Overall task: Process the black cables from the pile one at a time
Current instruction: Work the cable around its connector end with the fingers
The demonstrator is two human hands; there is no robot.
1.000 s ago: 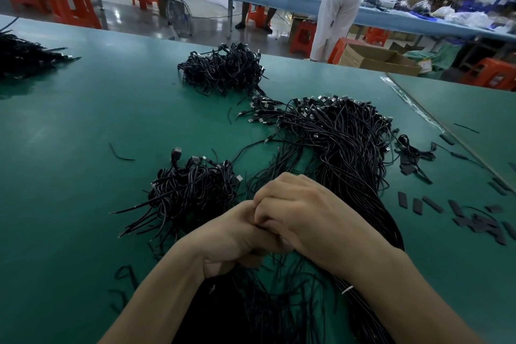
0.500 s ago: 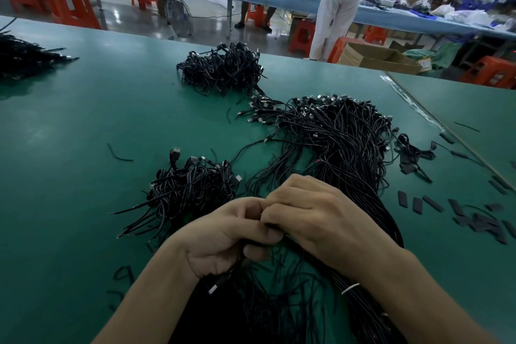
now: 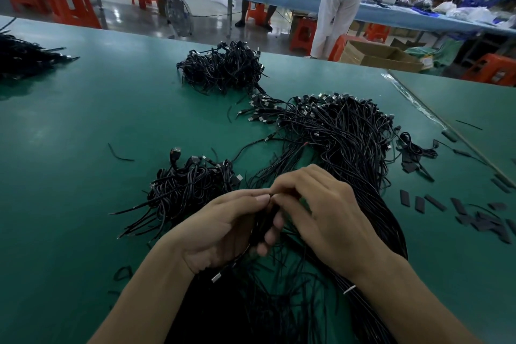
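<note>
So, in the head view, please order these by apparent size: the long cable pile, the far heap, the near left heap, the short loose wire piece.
1. long cable pile
2. near left heap and far heap: unranked, the near one looks wider but sits closer to the camera
3. short loose wire piece

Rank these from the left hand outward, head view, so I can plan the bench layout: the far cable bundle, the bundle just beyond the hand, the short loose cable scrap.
From the left hand:
1. Near bundle, just beyond the fingers, slightly left.
2. Cable scrap, farther out to the left.
3. Far bundle, straight ahead, well beyond both.
</note>
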